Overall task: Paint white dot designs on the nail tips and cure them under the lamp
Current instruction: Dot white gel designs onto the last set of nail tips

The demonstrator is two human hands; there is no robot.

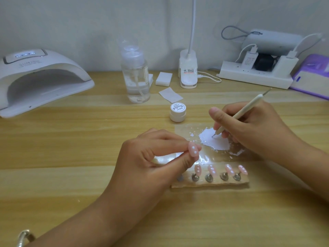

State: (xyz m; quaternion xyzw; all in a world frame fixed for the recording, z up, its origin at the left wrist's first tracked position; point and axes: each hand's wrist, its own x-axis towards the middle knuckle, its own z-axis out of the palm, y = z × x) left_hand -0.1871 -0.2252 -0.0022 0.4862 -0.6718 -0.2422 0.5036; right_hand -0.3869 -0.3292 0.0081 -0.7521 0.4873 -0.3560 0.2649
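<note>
We find the left hand (151,163) pinching a pink nail tip (193,151) near the right hand (252,127), which grips the dotting tool (249,106) with its point in the white paint (211,143); we advise loading a small bead and holding the tip steady.

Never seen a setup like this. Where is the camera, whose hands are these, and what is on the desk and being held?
No machine here: one camera worn on a person's head looks down at their two hands over a wooden table. The left hand pinches a pink nail tip with white dots. The right hand holds a dotting tool like a pen, its point in a white paint puddle on a clear sheet. Nearer lies a holder strip with four more dotted tips. Behind: a small lidded jar, a pump bottle, white pads, a curing lamp far left, a power strip right.
</note>
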